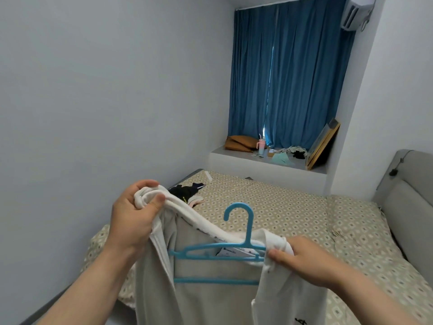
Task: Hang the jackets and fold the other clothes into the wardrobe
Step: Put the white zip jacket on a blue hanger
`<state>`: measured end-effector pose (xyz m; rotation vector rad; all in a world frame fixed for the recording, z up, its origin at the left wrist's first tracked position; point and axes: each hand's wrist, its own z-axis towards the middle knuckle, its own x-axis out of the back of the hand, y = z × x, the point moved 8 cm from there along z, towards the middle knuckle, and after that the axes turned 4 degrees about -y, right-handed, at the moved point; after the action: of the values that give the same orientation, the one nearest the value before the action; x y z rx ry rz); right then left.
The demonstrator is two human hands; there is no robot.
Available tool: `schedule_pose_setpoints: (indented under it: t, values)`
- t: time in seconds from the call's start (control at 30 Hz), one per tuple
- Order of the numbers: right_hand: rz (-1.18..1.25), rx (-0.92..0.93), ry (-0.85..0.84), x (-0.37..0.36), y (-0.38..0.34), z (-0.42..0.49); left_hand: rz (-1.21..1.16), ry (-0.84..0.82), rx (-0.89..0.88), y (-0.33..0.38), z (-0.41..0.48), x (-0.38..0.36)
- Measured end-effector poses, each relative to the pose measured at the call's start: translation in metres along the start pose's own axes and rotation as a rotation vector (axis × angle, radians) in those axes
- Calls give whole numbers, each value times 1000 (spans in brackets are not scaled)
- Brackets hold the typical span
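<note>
Head view: jacket stretched between left hand and right hand.

A hanger sat inside a jacket at the bottom middle of the frame. The bed lay behind it. A window ledge was behind the bed.

Soft dim light, curtain gap glow, wide-angle edge warp
</note>
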<state>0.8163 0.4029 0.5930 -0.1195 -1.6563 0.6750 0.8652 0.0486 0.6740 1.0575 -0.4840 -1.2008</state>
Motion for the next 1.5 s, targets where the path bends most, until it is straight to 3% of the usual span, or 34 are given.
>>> schedule_pose_setpoints:
  t: [0.13, 0.23, 0.37, 0.5, 0.6, 0.67, 0.73, 0.8, 0.87, 0.97, 1.33, 1.5]
  values:
    - [-25, -17, 162, 9, 0, 0, -42, -165, -61, 26, -11, -17]
    - [42, -2, 379, 28, 1, -5, 61, -420, 27, 20, -25, -31]
    - [30, 0, 478, 38, 3, -12, 238, -647, 160, 4, -38, -39]
    - [125, 47, 567, 44, 9, -19, 682, -608, -88, 14, -22, -32]
    - [149, 73, 623, 47, 7, -25, 899, -440, 58, -3, -10, -19]
    - [153, 93, 650, 49, 6, -26, 1085, -434, 214, -20, -7, -17]
    - [133, 111, 666, 51, 5, -26, 1008, -571, 387, -37, -6, -16]
    - [109, 121, 661, 51, 5, -24, 698, -733, 632, -49, -14, -13]
    - [121, 124, 663, 51, 8, -23, 310, -703, 887, -62, -26, -3]
    - [120, 130, 661, 55, 8, -19, -1, -632, 1022, -80, -34, -1]
    - [-17, 80, 521, 48, 0, -1, -93, -712, 1119, -91, -72, -17]
    - [1, 60, 483, 48, 3, 5, 78, -684, 1047, -85, -66, -10]
